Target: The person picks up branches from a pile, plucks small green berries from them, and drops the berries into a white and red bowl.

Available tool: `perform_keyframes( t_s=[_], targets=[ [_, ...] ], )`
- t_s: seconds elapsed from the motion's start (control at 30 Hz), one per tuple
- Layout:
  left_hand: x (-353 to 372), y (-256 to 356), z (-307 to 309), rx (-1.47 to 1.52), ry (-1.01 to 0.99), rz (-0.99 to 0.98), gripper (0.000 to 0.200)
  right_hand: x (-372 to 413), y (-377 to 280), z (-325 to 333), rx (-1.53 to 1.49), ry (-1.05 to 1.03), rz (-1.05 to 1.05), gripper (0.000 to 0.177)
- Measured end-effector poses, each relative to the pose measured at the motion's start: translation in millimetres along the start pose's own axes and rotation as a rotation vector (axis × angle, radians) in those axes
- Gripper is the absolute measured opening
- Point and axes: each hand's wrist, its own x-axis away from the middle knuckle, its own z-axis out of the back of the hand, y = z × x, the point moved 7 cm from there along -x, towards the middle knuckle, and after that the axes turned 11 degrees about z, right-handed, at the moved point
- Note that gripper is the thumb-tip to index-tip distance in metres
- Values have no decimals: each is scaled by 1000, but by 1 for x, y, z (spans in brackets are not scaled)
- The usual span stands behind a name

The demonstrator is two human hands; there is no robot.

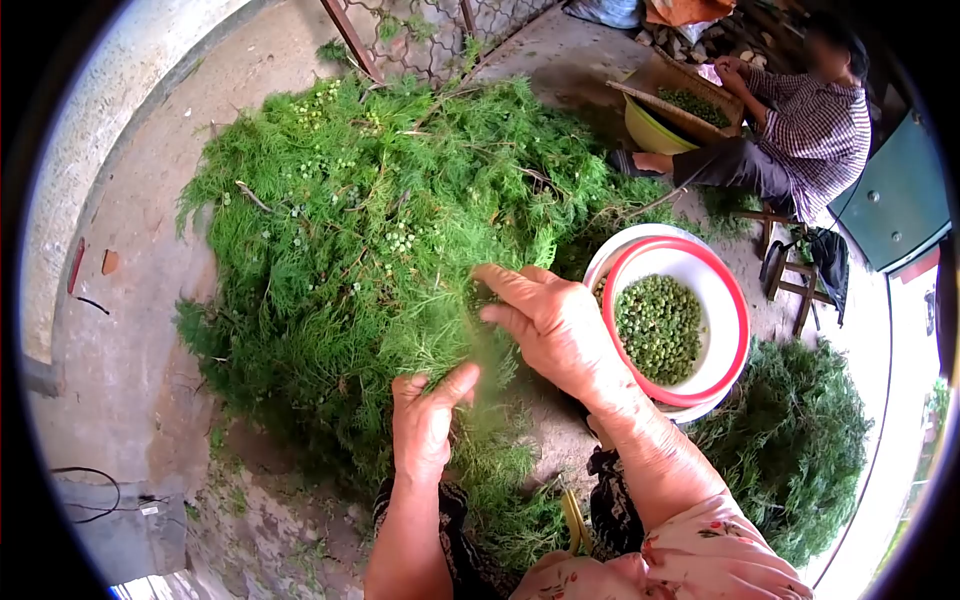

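Observation:
My left hand (424, 425) is closed, thumb and fingers pinching a feathery green conifer sprig (432, 338) low on its stem. Just above and to the right, my right hand (558, 325) has its thumb and forefinger drawn together at the sprig's edge. What lies between those fingertips is hidden and partly blurred. Behind both hands spreads a big heap of cut conifer branches (310, 280), with clusters of small round green cones (400, 240). Beside my right wrist stands a white bowl with a red rim (741, 315), holding many loose green cones (660, 330).
A person (810, 130) in a checked shirt sits at the back right by a wicker tray (665, 75) and a yellow-green basin (650, 130). A wooden stool (800, 285) and a second branch pile (790, 440) are on the right. A wall (100, 130) curves along the left.

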Motion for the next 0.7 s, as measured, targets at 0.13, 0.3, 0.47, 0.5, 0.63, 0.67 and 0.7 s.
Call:
perform_keyframes(
  t_s=[0.13,0.3,0.47,0.5,0.63,0.67,0.7],
  targets=[
    [-1,3,0,-164,-19,-97,16,2,4,-5,215,-62,-42,28],
    [6,12,-10,-184,-45,-142,20,11,35,-5,-324,246,-265,16],
    [11,18,8,-765,274,-400,25,22,73,8,-1049,492,-594,17],
    [13,24,2,-870,291,-497,26,17,70,11,-1121,575,-623,15],
    [24,37,-8,-1002,391,-686,23,17,65,4,-1426,530,-615,21],
    [27,39,-9,-1030,440,-733,22,18,63,1,-1518,480,-591,21],
    [27,40,-9,-1032,440,-737,20,15,58,5,-1352,400,-535,23]
  ],
)
